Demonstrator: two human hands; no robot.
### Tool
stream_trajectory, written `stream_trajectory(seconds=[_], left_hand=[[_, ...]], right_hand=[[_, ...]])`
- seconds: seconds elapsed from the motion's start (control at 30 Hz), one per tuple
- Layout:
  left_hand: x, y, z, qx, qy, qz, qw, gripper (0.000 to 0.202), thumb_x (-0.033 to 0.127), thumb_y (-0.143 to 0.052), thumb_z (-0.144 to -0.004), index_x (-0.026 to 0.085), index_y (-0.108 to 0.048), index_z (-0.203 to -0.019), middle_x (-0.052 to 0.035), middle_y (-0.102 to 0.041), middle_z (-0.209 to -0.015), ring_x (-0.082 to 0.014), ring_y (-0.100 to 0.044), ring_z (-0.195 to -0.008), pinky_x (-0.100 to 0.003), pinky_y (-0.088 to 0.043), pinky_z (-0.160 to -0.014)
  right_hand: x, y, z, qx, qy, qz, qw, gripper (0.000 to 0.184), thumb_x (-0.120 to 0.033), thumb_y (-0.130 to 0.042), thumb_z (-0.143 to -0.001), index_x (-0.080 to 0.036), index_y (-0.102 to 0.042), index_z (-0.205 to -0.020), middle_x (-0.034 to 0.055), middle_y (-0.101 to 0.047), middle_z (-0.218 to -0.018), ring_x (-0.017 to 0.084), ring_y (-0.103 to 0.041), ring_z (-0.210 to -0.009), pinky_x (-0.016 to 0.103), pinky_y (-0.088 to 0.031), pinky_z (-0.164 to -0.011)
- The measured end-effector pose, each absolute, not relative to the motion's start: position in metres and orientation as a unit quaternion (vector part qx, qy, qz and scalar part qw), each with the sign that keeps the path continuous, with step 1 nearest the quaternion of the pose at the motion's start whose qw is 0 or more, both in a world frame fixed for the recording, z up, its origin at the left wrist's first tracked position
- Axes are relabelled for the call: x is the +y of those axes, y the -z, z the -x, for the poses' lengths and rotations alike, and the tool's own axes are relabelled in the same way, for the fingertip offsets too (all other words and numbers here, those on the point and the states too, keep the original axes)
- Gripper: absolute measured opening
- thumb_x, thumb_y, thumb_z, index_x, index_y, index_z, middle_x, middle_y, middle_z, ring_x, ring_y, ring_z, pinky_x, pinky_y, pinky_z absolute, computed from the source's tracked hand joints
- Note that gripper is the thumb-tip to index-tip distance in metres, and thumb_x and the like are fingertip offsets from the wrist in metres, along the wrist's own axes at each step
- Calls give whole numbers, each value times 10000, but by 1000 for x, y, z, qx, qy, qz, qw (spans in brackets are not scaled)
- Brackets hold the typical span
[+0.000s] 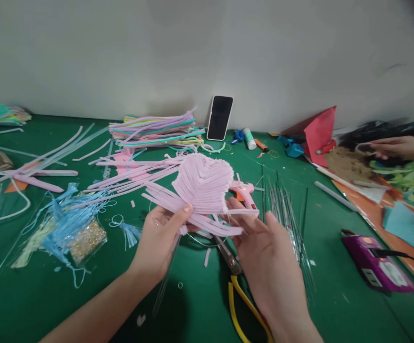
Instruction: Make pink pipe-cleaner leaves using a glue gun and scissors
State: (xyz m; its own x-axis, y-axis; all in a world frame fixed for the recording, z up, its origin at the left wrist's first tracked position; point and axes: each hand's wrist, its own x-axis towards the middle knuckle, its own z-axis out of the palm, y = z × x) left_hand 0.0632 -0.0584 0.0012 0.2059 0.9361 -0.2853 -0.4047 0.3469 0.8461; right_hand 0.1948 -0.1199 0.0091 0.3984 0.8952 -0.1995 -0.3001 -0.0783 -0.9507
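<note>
A pale pink leaf shape made of pipe cleaners is raised above the green table, its loose strips fanning out at the lower left and right. My left hand pinches its base, thumb on top. My right hand is at its lower right edge, fingertips partly hidden behind the strips and thumb standing apart. Below the leaf, scissors with yellow handles lie partly covered by my right hand. A pink glue gun is just behind the leaf's right edge.
Bundled pipe cleaners and a leaning phone are at the back. Left are blue tassels and a bag of gold beads. Thin wires and a purple device lie right. Another person's hand is far right.
</note>
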Motion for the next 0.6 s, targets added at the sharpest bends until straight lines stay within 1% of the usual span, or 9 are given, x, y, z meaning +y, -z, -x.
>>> stream_trajectory(seconds=[0.03, 0.07, 0.1, 0.17, 0.3, 0.4, 0.5, 0.53, 0.6], left_hand=[[-58, -2, -63, 415, -470, -318, 711, 202, 275, -752, -732, 138, -708, -874, -47, -720, -837, -135, -650, -689, -224, -565, -619], [-58, -2, -63, 415, -469, -317, 712, 204, 274, -754, -730, 134, -706, -870, -48, -717, -831, -133, -644, -680, -226, -564, -612], [-59, -1, -63, 417, -468, -317, 712, 202, 273, -756, -727, 132, -703, -862, -47, -714, -820, -129, -638, -668, -224, -561, -604], [-60, -1, -62, 424, -468, -322, 705, 200, 270, -764, -717, 130, -701, -846, -38, -709, -787, -116, -624, -637, -215, -556, -590], [-60, 2, -62, 438, -470, -339, 687, 188, 274, -772, -709, 136, -702, -815, -20, -707, -726, -107, -618, -608, -203, -557, -582], [-60, 4, -61, 439, -469, -349, 682, 157, 263, -770, -713, 150, -701, -797, -9, -719, -720, -100, -626, -595, -186, -552, -577], [-61, 4, -60, 447, -466, -365, 670, 135, 259, -771, -714, 162, -697, -771, 12, -715, -678, -93, -633, -563, -171, -541, -571], [-62, 4, -59, 451, -465, -372, 665, 132, 262, -771, -715, 163, -694, -755, 17, -711, -661, -93, -635, -555, -167, -537, -568], [-62, 4, -59, 454, -465, -382, 657, 132, 267, -769, -716, 164, -688, -727, 25, -703, -637, -91, -635, -547, -159, -529, -561]], right_hand=[[-119, -9, -197, -225, -504, 538, 638, 470, -542, -412, -895, -212, -741, -952, 76, -673, -1196, 251, -577, -1168, 396, -465, -968], [-118, -9, -199, -199, -518, 526, 644, 430, -524, -456, -886, -216, -756, -870, 68, -686, -1174, 244, -568, -1180, 381, -440, -998], [-118, -9, -201, -188, -529, 520, 644, 369, -489, -506, -875, -225, -761, -833, 57, -694, -1159, 236, -563, -1185, 365, -419, -1018], [-118, -8, -201, -189, -545, 510, 638, 271, -426, -561, -860, -248, -766, -848, 40, -704, -1135, 234, -580, -1159, 364, -422, -1014], [-120, -7, -195, -207, -570, 500, 618, 205, -362, -579, -847, -275, -763, -875, 32, -726, -1067, 262, -629, -1070, 406, -501, -898], [-122, -5, -192, -229, -556, 507, 618, 227, -378, -567, -850, -263, -762, -875, 46, -721, -1077, 269, -638, -1044, 403, -523, -842], [-124, -2, -190, -261, -523, 524, 620, 262, -406, -537, -878, -262, -752, -920, 46, -722, -1063, 249, -651, -1022, 375, -523, -839], [-124, -1, -189, -276, -506, 539, 614, 273, -416, -523, -891, -267, -746, -945, 43, -725, -1052, 242, -650, -1029, 369, -518, -856], [-125, 1, -189, -328, -431, 597, 592, 309, -445, -491, -909, -270, -742, -956, 44, -728, -1039, 241, -644, -1054, 371, -511, -882]])
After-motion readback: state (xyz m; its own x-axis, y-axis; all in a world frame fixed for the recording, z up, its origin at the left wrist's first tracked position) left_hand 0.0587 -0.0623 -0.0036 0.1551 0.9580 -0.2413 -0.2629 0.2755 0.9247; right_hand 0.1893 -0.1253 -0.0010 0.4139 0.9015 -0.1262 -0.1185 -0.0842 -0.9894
